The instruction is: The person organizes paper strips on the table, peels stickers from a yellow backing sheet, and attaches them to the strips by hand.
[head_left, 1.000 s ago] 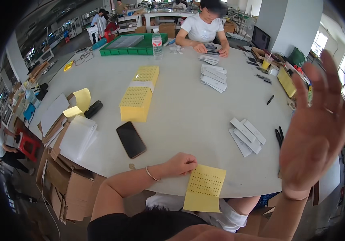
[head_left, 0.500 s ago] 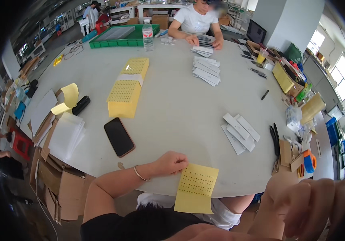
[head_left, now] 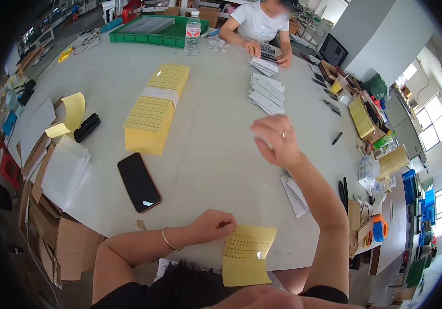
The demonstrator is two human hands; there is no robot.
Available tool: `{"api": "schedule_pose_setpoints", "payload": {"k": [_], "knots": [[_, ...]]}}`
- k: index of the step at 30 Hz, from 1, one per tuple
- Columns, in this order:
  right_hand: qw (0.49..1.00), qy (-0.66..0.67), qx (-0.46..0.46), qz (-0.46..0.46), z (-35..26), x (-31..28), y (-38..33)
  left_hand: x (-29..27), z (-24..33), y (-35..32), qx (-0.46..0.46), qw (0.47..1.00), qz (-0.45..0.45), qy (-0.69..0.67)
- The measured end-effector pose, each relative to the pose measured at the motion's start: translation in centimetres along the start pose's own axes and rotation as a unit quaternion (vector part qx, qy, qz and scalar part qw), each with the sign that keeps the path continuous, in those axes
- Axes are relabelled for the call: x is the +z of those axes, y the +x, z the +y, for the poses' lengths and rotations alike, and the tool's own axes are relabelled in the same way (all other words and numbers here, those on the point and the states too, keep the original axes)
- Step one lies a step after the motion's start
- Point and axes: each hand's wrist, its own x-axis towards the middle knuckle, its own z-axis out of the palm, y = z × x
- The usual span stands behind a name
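My left hand (head_left: 211, 225) rests at the near edge of the round grey table (head_left: 216, 154) and pinches the left side of a yellow perforated sheet (head_left: 247, 255) that hangs over the rim. My right hand (head_left: 277, 139) hovers above the middle of the table with its fingers loosely curled and a ring showing; I see nothing held in it. Under that forearm lie a few white cards (head_left: 293, 193). A black phone (head_left: 138, 181) lies face up to the left of my hands.
A tall stack of yellow sheets (head_left: 154, 110) and rows of white cards (head_left: 267, 92) lie farther back. Across the table a person (head_left: 259, 23) handles cards beside a green tray (head_left: 149, 31) and a bottle (head_left: 192, 33). White papers (head_left: 64, 170) and cardboard boxes (head_left: 46, 232) sit at the left; a pen (head_left: 337, 137) lies at the right.
My right hand, raised high and spread a second ago, dropped low near the camera and now reaches out over the table's middle. My left hand still holds the yellow sheet.
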Motion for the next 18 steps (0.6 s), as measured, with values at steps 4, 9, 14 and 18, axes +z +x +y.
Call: {"api": "schedule_pose_setpoints", "payload": {"k": [4,9,14,18], "knots": [[0.931,-0.072,0.358,-0.004,14.2,3.6,-7.7,0.4,-0.2,0.6,0.019,0.998,0.054,-0.017],[0.846,-0.186,0.491,-0.095,24.9,5.7,-10.4,-0.2,-0.1,0.6,-0.001,0.994,0.107,-0.004],[0.812,-0.207,0.518,-0.172,30.3,8.5,-7.7,-0.9,0.4,0.7,-0.016,0.993,0.107,0.035],[0.806,-0.157,0.526,-0.223,33.2,10.6,-5.2,-0.9,-0.3,0.6,-0.009,0.995,0.092,0.031]]}}
